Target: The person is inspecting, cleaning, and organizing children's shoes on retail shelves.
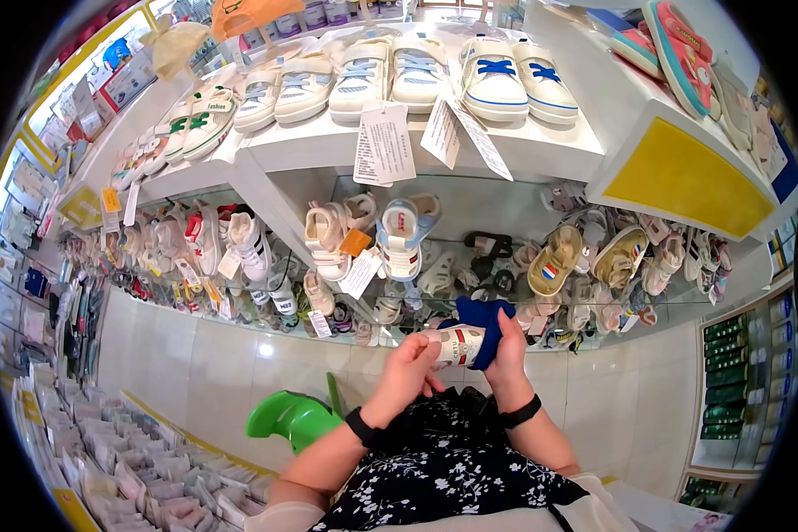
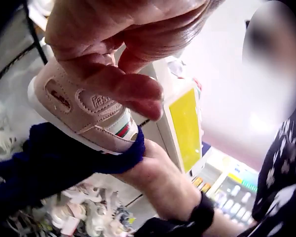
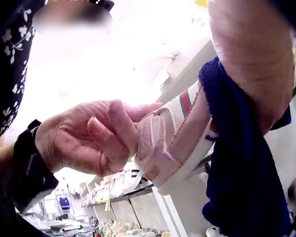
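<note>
A small white and pale-pink child's shoe [image 1: 459, 347] with a green-and-red stripe is held level in front of the body. At its left end, my left hand [image 1: 408, 365] grips it with curled fingers, which lie against the strap side in the right wrist view. My right hand [image 1: 507, 353] holds a dark blue cloth [image 1: 481, 321] wrapped about the shoe's other end. In the right wrist view the cloth [image 3: 244, 163] hangs down below my right hand [image 3: 256, 59]. The left wrist view has the shoe [image 2: 91, 106] beneath my left hand's fingers.
White display shelves [image 1: 284, 155] ahead carry several pairs of children's shoes [image 1: 361, 78] with paper tags. More shoes crowd the glass shelves below. A green plastic stool [image 1: 297, 421] stands on the tiled floor at left. Packaged goods [image 1: 164, 479] fill a rack at lower left.
</note>
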Demonstrator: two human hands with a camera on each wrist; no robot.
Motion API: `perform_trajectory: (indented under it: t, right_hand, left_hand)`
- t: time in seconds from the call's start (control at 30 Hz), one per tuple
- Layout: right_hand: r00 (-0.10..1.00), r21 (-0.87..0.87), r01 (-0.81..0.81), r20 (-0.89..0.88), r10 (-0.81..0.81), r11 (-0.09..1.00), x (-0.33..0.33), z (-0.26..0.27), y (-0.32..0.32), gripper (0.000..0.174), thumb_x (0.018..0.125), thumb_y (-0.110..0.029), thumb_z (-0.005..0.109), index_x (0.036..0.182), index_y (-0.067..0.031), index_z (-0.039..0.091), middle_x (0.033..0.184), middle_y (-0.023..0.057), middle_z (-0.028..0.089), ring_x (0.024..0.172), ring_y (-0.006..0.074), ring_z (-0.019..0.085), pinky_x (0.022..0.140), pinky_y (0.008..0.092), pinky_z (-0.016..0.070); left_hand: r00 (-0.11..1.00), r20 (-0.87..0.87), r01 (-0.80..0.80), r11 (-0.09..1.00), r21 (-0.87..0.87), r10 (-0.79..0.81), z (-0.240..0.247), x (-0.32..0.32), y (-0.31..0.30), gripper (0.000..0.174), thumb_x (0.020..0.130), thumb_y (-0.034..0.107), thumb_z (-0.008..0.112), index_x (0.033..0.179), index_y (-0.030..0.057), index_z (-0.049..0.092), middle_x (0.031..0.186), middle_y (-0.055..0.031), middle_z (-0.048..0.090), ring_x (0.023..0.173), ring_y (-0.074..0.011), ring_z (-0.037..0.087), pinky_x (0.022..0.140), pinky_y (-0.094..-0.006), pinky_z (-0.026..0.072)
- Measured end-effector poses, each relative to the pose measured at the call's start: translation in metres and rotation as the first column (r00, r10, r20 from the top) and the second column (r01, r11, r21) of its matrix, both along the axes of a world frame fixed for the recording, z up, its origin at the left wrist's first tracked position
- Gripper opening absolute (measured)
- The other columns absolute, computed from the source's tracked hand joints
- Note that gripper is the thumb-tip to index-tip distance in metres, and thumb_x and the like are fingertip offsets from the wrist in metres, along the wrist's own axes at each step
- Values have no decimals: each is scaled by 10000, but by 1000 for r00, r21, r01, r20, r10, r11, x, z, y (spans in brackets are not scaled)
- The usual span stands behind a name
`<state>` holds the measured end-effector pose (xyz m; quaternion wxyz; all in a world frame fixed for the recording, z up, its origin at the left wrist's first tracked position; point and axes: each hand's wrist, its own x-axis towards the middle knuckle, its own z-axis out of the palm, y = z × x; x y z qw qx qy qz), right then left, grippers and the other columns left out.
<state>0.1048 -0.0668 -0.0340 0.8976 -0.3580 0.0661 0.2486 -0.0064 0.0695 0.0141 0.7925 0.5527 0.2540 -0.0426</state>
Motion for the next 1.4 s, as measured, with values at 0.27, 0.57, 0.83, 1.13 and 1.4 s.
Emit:
perform_trajectory:
  t: [0.27, 0.57, 0.83, 1.13, 1.4]
  right_hand:
    - [965, -11, -82, 249, 82, 997, -7, 28, -27, 353, 972, -208, 447, 1267, -14, 440, 1183, 127, 577, 1041, 265, 584, 973, 375, 443]
    - [703, -676, 395, 659, 269, 622, -42, -9, 12, 192, 856, -72, 581, 1014, 0, 498, 914, 116, 527, 859, 254, 538, 794, 306, 431]
    - [993, -226, -67, 83, 87, 972, -6, 2, -22, 301, 974, -281, 483, 1213, -100, 513, 1060, 49, 642, 851, 144, 638, 618, 261, 517]
    - [718, -450, -324, 457, 526, 832, -17, 52, -4, 269, 868, -47, 555, 1118, 18, 627, 1355, 82, 449, 1193, 169, 459, 998, 294, 357]
    - [712, -595, -456, 203, 672, 662, -18, 33, 18, 149, 861, -124, 634, 975, -43, 583, 893, -10, 573, 784, 59, 521, 704, 216, 448]
  left_hand:
    - [989, 124, -96, 991, 98, 83, -5, -8, -4, 143, 1000, 191, 418, 974, 51, 403, 899, -88, 598, 542, -169, 649, 324, -189, 359]
    - [1000, 16, -18, 1000, 2, 18, -5, -15, -12, 177, 1010, 226, 403, 1040, 52, 394, 933, -100, 577, 558, -206, 655, 400, -227, 480]
    - [941, 198, 24, 635, 772, -276, -2, -38, 14, 243, 895, 158, 622, 1081, 15, 558, 950, -129, 628, 902, -190, 625, 765, -297, 480]
    - [919, 224, 30, 623, 781, -325, -7, -40, 13, 188, 858, 154, 642, 902, 6, 536, 806, -163, 575, 738, -337, 567, 644, -409, 450]
    - [752, 117, -12, 165, 986, -649, -5, -42, 28, 140, 772, 87, 636, 876, 63, 545, 811, -96, 547, 771, -289, 548, 662, -382, 460]
